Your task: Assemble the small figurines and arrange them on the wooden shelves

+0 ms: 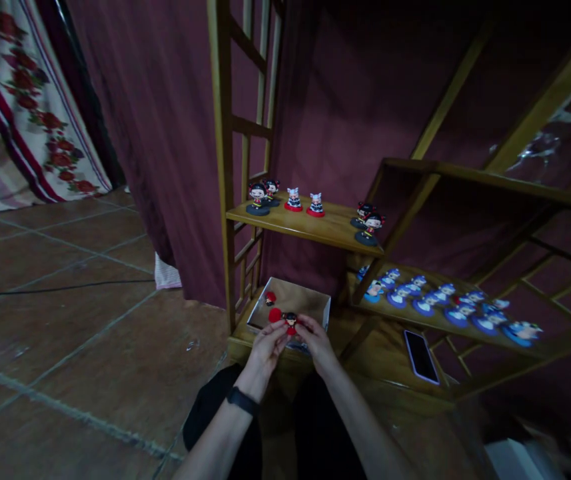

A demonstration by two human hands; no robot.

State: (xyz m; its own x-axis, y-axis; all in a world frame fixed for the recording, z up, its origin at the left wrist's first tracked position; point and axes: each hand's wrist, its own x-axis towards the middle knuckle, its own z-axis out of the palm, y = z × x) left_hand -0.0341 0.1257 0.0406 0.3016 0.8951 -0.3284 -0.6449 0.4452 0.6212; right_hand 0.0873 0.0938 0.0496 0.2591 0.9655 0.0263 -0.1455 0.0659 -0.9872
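Note:
Between both hands I hold a small figurine [291, 321] with black hair and a red body, upright over a shallow box. My left hand [268, 343] has its fingers closed at the figurine's left side. My right hand [316, 339] grips it from the right. Just beyond my left fingertips is a round red piece [275, 314]; whether it touches them I cannot tell. Farther back in the white-rimmed box [326, 313] lies another small red and black piece [270, 299].
The wooden shelf [310, 225] above the box bears several figurines with black hair or grey-white heads. On a lower shelf to the right stand several blue-based figurines [425, 301]. A phone [421, 357] lies on the bottom board. A dark cable [65, 288] crosses the tiled floor.

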